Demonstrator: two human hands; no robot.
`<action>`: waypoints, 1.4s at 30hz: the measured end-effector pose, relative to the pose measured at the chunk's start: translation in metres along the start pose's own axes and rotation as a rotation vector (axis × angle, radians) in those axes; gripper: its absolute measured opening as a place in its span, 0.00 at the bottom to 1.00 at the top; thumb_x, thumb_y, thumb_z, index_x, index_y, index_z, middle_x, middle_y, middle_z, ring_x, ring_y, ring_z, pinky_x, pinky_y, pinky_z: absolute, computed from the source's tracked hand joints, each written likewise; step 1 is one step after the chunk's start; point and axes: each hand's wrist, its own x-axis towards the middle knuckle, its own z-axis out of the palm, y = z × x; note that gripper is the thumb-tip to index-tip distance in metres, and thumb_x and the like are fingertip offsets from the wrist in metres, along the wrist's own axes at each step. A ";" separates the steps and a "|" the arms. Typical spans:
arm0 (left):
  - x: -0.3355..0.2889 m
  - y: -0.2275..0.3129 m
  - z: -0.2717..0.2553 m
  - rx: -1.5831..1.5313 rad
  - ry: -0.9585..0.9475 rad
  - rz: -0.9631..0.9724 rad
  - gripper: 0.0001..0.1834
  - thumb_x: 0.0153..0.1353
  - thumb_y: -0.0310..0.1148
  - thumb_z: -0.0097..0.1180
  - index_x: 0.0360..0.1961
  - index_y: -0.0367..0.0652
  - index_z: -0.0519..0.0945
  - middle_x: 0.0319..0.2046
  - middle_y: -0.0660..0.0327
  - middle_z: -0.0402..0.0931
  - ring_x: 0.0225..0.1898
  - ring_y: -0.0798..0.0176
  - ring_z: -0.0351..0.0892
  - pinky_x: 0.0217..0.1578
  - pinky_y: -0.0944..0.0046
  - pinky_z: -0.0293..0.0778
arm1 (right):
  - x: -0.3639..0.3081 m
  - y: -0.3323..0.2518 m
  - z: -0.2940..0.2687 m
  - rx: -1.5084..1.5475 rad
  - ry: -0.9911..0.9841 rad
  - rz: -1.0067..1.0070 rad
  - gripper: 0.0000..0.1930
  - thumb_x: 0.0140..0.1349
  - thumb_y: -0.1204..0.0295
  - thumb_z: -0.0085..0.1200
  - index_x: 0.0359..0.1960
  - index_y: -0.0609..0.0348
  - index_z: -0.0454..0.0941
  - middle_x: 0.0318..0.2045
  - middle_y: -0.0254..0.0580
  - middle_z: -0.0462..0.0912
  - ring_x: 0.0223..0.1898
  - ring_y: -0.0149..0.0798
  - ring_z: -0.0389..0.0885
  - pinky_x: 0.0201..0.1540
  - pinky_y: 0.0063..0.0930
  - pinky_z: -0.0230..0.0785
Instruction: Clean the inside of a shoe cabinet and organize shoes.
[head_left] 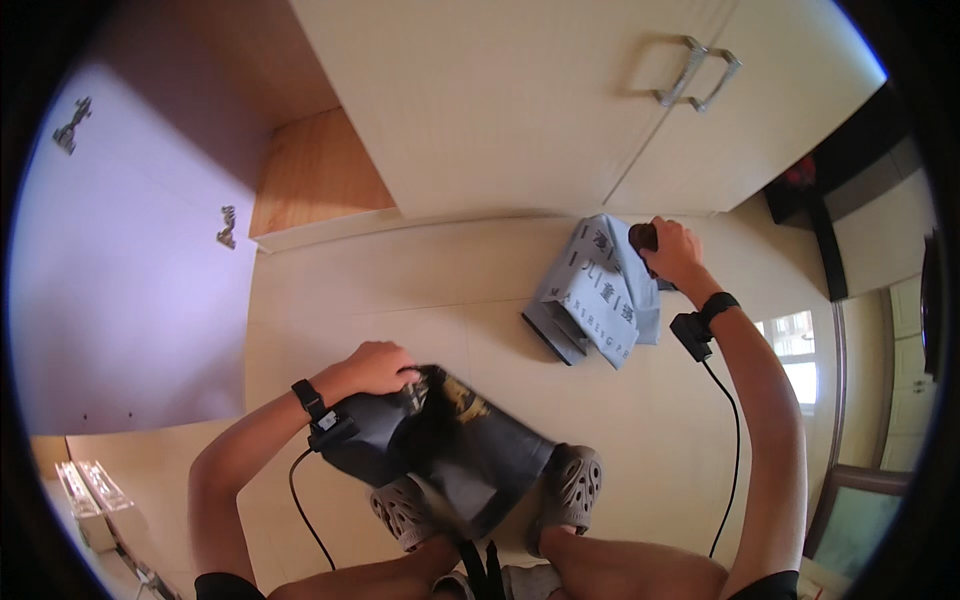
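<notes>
My left hand (378,367) is closed on the top edge of a black bag (490,440) with a gold print. The bag hangs tilted above my feet, its lower part blurred, and its inside is mostly dark. Farther off to the right, my right hand (680,252) grips a dark brown rounded thing (642,238), whose kind I cannot make out. That thing is at the upper right edge of a crumpled light grey bag (597,290) with dark lettering, which rests on the tiled floor. My fingertips are partly hidden.
Ahead stands a cream cabinet (480,110) with two metal handles. At left its door (140,260) is open, showing a wooden shelf (315,175). My feet in grey clogs (572,490) are close below the black bag. Black cables (738,450) trail from both wrists.
</notes>
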 end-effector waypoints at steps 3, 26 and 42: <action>0.011 0.015 -0.039 -0.198 0.332 0.046 0.17 0.65 0.46 0.57 0.35 0.41 0.83 0.31 0.46 0.80 0.37 0.40 0.81 0.39 0.46 0.75 | 0.013 -0.018 -0.033 0.142 0.157 -0.016 0.24 0.52 0.60 0.69 0.47 0.58 0.78 0.42 0.55 0.85 0.46 0.58 0.84 0.48 0.48 0.77; 0.043 -0.041 0.004 -0.471 -0.125 -0.398 0.30 0.69 0.52 0.43 0.35 0.31 0.81 0.31 0.45 0.82 0.28 0.48 0.83 0.31 0.49 0.80 | -0.071 -0.245 -0.164 0.236 0.057 -0.884 0.25 0.52 0.67 0.65 0.52 0.56 0.74 0.37 0.47 0.84 0.36 0.55 0.84 0.37 0.46 0.78; -0.041 -0.215 0.100 -0.016 0.726 -0.616 0.09 0.66 0.34 0.51 0.38 0.39 0.76 0.40 0.49 0.77 0.42 0.45 0.81 0.38 0.45 0.79 | -0.022 -0.508 -0.050 0.220 -0.115 -0.910 0.23 0.56 0.60 0.66 0.50 0.54 0.72 0.43 0.47 0.80 0.44 0.52 0.83 0.43 0.46 0.77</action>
